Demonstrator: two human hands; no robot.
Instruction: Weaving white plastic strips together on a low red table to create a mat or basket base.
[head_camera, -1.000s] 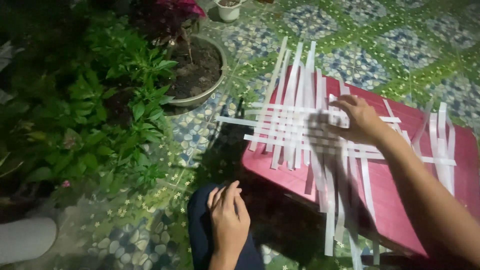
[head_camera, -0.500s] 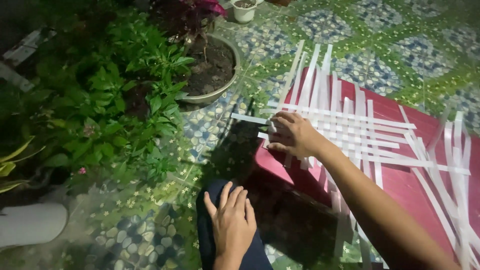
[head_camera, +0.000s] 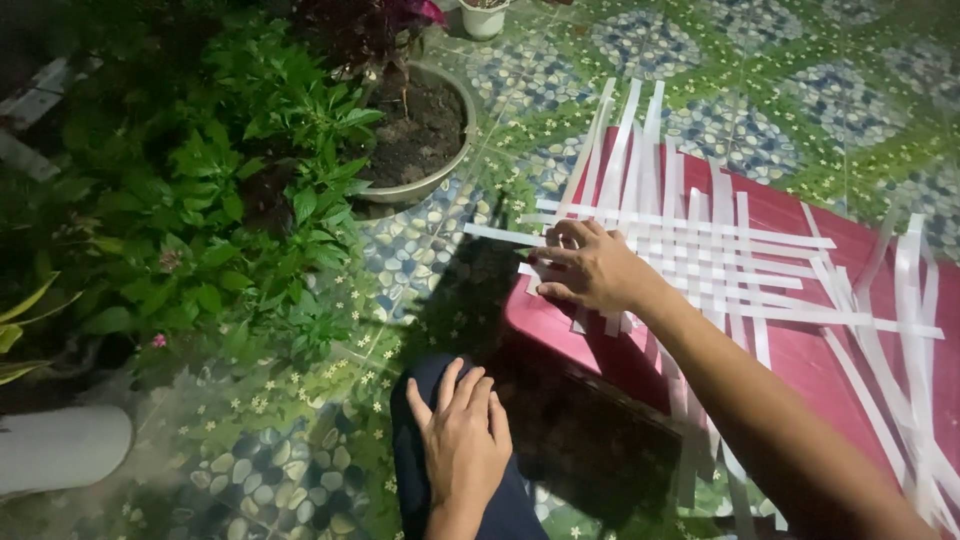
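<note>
A mat of interlaced white strips (head_camera: 700, 250) lies on a red stool top (head_camera: 800, 350). My right hand (head_camera: 590, 268) rests on the mat's left edge, fingers pinching the ends of the strips near the stool's corner. My left hand (head_camera: 462, 435) lies flat on my dark-trousered knee (head_camera: 420, 470), fingers apart, holding nothing. More loose white strips (head_camera: 910, 330) trail off the right side of the stool.
A round pot of soil (head_camera: 425, 130) with a dark-leaved plant stands at the back left, beside dense green plants (head_camera: 200, 200). A small white pot (head_camera: 484, 17) sits at the top. Patterned pebble tiles (head_camera: 700, 40) cover the floor. A white object (head_camera: 55, 445) lies at the lower left.
My right hand has slid from the middle of the woven mat to its left edge. The view has shifted with it. My left hand stays on my knee.
</note>
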